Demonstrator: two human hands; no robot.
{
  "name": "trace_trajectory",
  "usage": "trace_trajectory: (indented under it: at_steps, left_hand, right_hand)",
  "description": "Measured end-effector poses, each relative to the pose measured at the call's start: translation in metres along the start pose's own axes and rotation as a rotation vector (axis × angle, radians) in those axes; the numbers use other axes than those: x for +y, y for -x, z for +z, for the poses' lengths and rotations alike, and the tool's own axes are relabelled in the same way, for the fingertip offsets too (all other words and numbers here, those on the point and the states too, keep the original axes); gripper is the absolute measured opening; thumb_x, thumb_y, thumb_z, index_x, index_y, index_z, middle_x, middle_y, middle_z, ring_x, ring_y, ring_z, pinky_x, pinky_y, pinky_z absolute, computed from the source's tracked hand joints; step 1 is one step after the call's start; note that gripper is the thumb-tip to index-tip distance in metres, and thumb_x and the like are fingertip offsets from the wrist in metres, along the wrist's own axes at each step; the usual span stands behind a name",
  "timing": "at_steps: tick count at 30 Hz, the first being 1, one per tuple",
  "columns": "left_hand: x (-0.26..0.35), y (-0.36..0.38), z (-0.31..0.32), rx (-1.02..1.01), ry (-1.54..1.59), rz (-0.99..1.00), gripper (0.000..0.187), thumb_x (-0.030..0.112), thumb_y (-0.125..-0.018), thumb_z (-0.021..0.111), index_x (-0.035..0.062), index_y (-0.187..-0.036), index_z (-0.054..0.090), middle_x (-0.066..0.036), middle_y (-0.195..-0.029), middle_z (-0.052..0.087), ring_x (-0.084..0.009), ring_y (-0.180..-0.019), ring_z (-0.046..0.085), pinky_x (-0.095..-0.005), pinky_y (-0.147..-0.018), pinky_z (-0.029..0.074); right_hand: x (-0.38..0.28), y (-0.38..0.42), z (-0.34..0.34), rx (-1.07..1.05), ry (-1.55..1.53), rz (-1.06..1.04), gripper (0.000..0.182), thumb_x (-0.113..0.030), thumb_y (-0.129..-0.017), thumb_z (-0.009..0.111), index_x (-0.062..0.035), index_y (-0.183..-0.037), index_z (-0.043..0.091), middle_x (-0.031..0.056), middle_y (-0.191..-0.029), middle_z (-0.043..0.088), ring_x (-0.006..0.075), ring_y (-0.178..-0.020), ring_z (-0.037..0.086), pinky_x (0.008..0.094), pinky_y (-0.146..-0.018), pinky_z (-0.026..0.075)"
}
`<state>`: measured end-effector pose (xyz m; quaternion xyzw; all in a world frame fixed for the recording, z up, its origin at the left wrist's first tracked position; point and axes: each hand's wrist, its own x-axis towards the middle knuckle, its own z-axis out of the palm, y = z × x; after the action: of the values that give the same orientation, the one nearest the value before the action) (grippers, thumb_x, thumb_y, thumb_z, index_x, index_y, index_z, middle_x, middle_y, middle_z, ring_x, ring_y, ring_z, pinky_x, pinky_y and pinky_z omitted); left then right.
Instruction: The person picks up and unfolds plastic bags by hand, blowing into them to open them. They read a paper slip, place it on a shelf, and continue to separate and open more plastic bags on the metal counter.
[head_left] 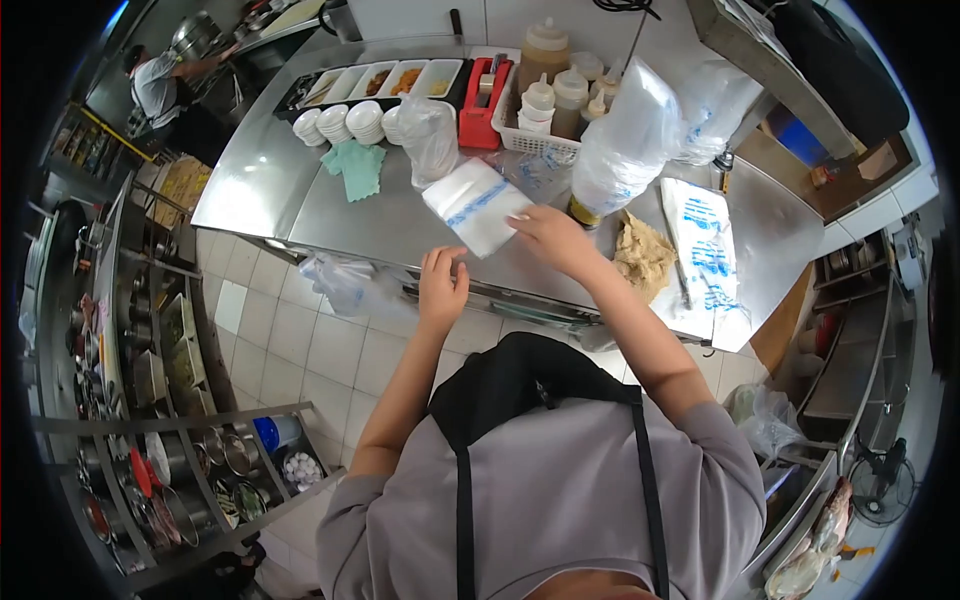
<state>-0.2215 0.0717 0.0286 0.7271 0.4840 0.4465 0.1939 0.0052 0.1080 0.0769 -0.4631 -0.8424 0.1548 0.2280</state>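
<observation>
A flat white plastic packet with a blue printed band (475, 208) lies tilted over the front of the steel counter (380, 220). My right hand (550, 237) is closed on its right edge, fingers on top. My left hand (442, 285) is just below the packet's near left side, at the counter's front edge; its fingers are apart and nothing shows in them. Behind the packet stands a clear plastic bag (425, 135). To the right of my right hand are a crumpled brown cloth (643, 255) and a tall stack of plastic-wrapped items (625, 140).
Along the back are a red dispenser (485, 105), a white basket (535, 140) of sauce bottles, food trays (375, 82) and stacked white dishes (365, 120). A green cloth (354, 168) lies left; blue-printed plastic bags (700, 240) lie right. Another person (160, 90) works far left.
</observation>
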Motion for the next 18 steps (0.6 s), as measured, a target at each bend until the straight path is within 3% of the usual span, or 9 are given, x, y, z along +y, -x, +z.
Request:
trace_trajectory:
  at_steps: [2, 5, 8, 10, 11, 13, 14, 16, 18]
  left_hand:
    - [-0.001, -0.003, 0.004, 0.038, -0.055, 0.043, 0.025, 0.002, -0.077, 0.055, 0.0024, -0.102, 0.055, -0.013, -0.099, 0.055, -0.0307, -0.092, 0.051, -0.0375, -0.080, 0.041]
    - [-0.003, -0.006, 0.009, 0.049, -0.064, 0.074, 0.033, 0.004, -0.076, 0.056, 0.0002, -0.109, 0.051, -0.016, -0.104, 0.053, -0.0336, -0.097, 0.049, -0.0399, -0.084, 0.040]
    - [-0.001, -0.015, 0.018, 0.059, -0.154, 0.061, 0.041, 0.003, -0.076, 0.056, -0.0023, -0.115, 0.046, -0.021, -0.111, 0.050, -0.0371, -0.102, 0.047, -0.0420, -0.089, 0.038]
    - [-0.013, -0.028, 0.038, 0.003, -0.172, 0.028, 0.052, 0.009, -0.078, 0.058, -0.0044, -0.125, 0.039, -0.025, -0.123, 0.044, -0.0415, -0.115, 0.041, -0.0412, -0.097, 0.035]
    - [-0.017, -0.038, 0.051, -0.013, -0.237, 0.078, 0.058, 0.019, -0.081, 0.057, -0.0052, -0.129, 0.035, -0.026, -0.128, 0.039, -0.0421, -0.121, 0.036, -0.0437, -0.101, 0.030]
    - [-0.021, -0.048, 0.072, -0.025, -0.304, 0.135, 0.065, 0.028, -0.083, 0.056, -0.0061, -0.133, 0.030, -0.027, -0.133, 0.035, -0.0427, -0.127, 0.030, -0.0462, -0.105, 0.026]
    - [-0.022, -0.054, 0.081, -0.119, -0.438, 0.150, 0.070, 0.037, -0.085, 0.051, -0.0057, -0.134, 0.028, -0.027, -0.136, 0.032, -0.0428, -0.129, 0.026, -0.0487, -0.106, 0.021]
    - [-0.022, -0.063, 0.087, -0.206, -0.568, 0.173, 0.075, 0.047, -0.087, 0.046, -0.0054, -0.136, 0.026, -0.028, -0.139, 0.029, -0.0429, -0.131, 0.023, -0.0512, -0.107, 0.016]
    - [-0.019, -0.069, 0.090, -0.179, -0.582, 0.090, 0.077, 0.054, -0.088, 0.040, -0.0044, -0.136, 0.027, -0.027, -0.139, 0.028, -0.0421, -0.132, 0.022, -0.0560, -0.105, 0.015]
  right_hand:
    - [0.010, -0.038, 0.037, -0.011, -0.054, -0.069, 0.039, -0.020, -0.084, 0.055, -0.0091, -0.121, 0.054, 0.0135, -0.124, 0.049, 0.0305, -0.121, 0.040, 0.0432, -0.101, 0.031]
    - [0.027, -0.062, 0.085, 0.210, 0.198, -0.158, 0.041, -0.028, -0.086, 0.054, -0.0084, -0.122, 0.053, 0.0173, -0.125, 0.049, 0.0300, -0.123, 0.041, 0.0398, -0.104, 0.029]
    - [0.044, -0.072, 0.108, 0.205, 0.103, -0.047, 0.044, -0.034, -0.089, 0.049, -0.0057, -0.123, 0.051, 0.0197, -0.128, 0.046, 0.0324, -0.128, 0.035, 0.0365, -0.107, 0.024]
    - [0.073, -0.080, 0.132, 0.325, -0.277, 0.165, 0.043, -0.037, -0.092, 0.046, -0.0013, -0.116, 0.054, 0.0164, -0.113, 0.056, 0.0271, -0.114, 0.048, 0.0339, -0.098, 0.034]
    - [0.067, -0.077, 0.121, 0.319, -0.277, 0.168, 0.043, -0.037, -0.092, 0.046, -0.0013, -0.116, 0.054, 0.0164, -0.113, 0.056, 0.0271, -0.114, 0.048, 0.0339, -0.098, 0.034]
    - [0.037, -0.080, 0.068, 0.276, -1.045, 0.563, 0.044, -0.038, -0.094, 0.045, 0.0017, -0.110, 0.056, 0.0060, -0.098, 0.059, 0.0155, -0.094, 0.053, 0.0278, -0.086, 0.040]
    - [0.022, -0.081, 0.049, 0.279, -1.043, 0.556, 0.044, -0.038, -0.094, 0.045, 0.0017, -0.110, 0.056, 0.0060, -0.098, 0.059, 0.0155, -0.094, 0.053, 0.0278, -0.086, 0.040]
    - [-0.005, -0.071, 0.024, 0.670, -0.839, 0.375, 0.039, -0.033, -0.095, 0.043, 0.0020, -0.097, 0.060, 0.0022, -0.083, 0.057, 0.0090, -0.078, 0.047, 0.0232, -0.071, 0.040]
    - [-0.006, -0.061, 0.007, 0.707, -0.853, 0.370, 0.039, -0.034, -0.095, 0.045, 0.0024, -0.097, 0.060, 0.0033, -0.087, 0.058, 0.0093, -0.081, 0.048, 0.0228, -0.073, 0.040]
